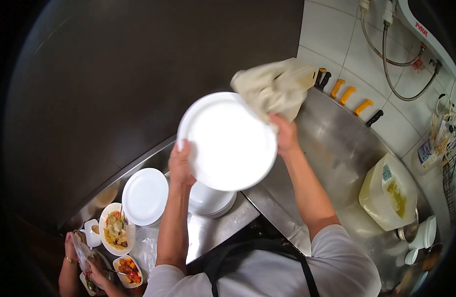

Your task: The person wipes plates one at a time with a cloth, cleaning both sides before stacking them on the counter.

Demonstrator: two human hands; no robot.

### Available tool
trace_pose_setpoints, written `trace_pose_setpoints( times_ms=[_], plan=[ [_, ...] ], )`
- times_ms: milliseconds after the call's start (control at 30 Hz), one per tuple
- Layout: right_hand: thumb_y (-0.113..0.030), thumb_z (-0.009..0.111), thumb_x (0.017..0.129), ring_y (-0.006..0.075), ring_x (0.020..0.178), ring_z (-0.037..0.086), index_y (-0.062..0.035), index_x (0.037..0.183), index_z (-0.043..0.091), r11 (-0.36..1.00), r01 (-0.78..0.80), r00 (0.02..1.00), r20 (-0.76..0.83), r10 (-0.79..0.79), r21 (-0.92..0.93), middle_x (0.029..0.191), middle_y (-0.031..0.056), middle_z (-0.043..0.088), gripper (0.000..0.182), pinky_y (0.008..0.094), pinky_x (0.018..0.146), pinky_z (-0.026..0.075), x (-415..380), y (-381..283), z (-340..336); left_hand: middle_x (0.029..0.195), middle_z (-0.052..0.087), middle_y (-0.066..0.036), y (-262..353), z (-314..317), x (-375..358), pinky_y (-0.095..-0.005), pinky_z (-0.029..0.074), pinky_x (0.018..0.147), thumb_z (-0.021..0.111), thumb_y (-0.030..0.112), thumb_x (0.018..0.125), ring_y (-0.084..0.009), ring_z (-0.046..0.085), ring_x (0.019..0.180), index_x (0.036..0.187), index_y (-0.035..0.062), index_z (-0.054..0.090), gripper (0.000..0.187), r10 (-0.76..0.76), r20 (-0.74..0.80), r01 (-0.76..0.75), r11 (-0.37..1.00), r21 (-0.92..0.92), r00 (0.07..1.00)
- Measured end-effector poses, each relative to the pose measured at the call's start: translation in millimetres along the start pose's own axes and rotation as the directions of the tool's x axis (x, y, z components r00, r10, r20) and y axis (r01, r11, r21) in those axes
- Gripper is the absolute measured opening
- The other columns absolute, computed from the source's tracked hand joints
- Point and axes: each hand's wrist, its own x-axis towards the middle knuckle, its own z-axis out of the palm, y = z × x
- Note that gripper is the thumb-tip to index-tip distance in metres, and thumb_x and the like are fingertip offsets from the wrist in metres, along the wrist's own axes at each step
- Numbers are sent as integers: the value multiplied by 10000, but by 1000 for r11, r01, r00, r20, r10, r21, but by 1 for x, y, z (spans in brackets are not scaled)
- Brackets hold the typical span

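Observation:
A white round plate (228, 143) is held up in front of me. My left hand (181, 164) grips its left rim, thumb on the face. At the plate's right edge, my right hand (286, 134) is closed on a cream cloth (270, 89) that is bunched against the upper right rim. Whether those fingers also grip the plate is hidden. Below the held plate, a stack of white plates (211, 200) sits on the steel counter (218, 232). Another white plate pile (145, 196) stands to its left.
A steel sink (332, 158) holds a tub of yellowish liquid (388, 193). Knives with yellow handles (346, 95) line the tiled wall. Food dishes (116, 227) stand at lower left, beside another person's hands (96, 270). A dark panel (114, 84) rises at left.

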Motion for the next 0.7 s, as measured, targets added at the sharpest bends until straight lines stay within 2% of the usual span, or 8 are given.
trace_pose_setpoints(
  times_ms=[33, 67, 233, 333, 500, 567, 633, 700],
  plan=[
    [-147, 611, 890, 297, 1193, 600, 32, 1341, 505, 839, -356, 933, 217, 289, 412, 1336, 146, 584, 497, 403, 1034, 477, 0, -20, 8, 1149, 670, -109, -4, 7, 1, -372, 532, 927, 605, 238, 998, -194, 646, 1045, 1260, 7, 558, 353, -47, -26, 50, 990, 133, 999],
    [-148, 605, 894, 297, 1208, 588, 28, 1353, 495, 710, -497, 865, 344, 365, 498, 1350, 146, 573, 504, 408, 1043, 468, -1, -18, 12, 1070, 689, -89, -16, 25, -3, -317, 531, 874, 615, 153, 986, -144, 652, 953, 1185, -5, 595, 255, 6, -2, -5, 994, 107, 1000],
    [-150, 578, 912, 296, 1280, 530, 7, 1410, 443, 686, -232, 973, 174, 155, 689, 1418, 147, 515, 540, 431, 1090, 423, -83, 89, 32, 1025, 688, -89, -33, 38, 15, -264, 515, 773, 565, 187, 1021, -108, 627, 834, 1084, -24, 583, 221, 255, -108, -231, 953, 198, 961],
    [-196, 526, 947, 294, 1365, 440, -34, 1477, 370, 899, 107, 984, 86, -157, 425, 1495, 136, 432, 576, 461, 1149, 348, -108, 67, 34, 995, 686, -91, -21, 9, 26, -266, 514, 763, 540, 187, 1031, -98, 617, 820, 1086, -22, 573, 218, 300, -100, -257, 915, 312, 949],
    [-336, 501, 992, 281, 1199, 584, -7, 1325, 524, 846, -242, 969, 80, 233, 475, 1311, 186, 559, 469, 380, 1008, 497, -27, 50, -1, 1006, 678, -58, -38, 35, -2, -257, 504, 770, 557, 178, 1021, -86, 602, 856, 1089, -8, 584, 200, 6, 164, -53, 957, 284, 986],
    [-311, 502, 995, 256, 1228, 566, -1, 1353, 510, 994, -78, 993, 95, 70, 77, 1343, 164, 549, 474, 366, 1027, 479, -31, 123, -12, 1008, 681, -61, -43, 43, -4, -260, 508, 771, 553, 192, 1026, -89, 605, 855, 1089, -6, 586, 211, 32, 113, -52, 983, 177, 993],
    [-226, 542, 972, 252, 1257, 544, -4, 1398, 476, 990, -43, 997, 62, 35, 131, 1373, 142, 539, 485, 382, 1060, 450, -89, 124, 13, 1009, 683, -64, -42, 40, 6, -263, 512, 773, 549, 204, 1030, -93, 610, 856, 1091, -5, 587, 221, 137, -36, -130, 981, 142, 990],
    [-138, 578, 938, 263, 1280, 528, -4, 1415, 459, 855, -105, 994, 28, 105, 507, 1392, 132, 530, 509, 410, 1076, 435, -116, 75, 55, 1010, 684, -69, -30, 20, 18, -266, 516, 774, 544, 207, 1032, -98, 615, 860, 1092, -7, 588, 226, 190, -55, -175, 964, 202, 980]
  ],
)
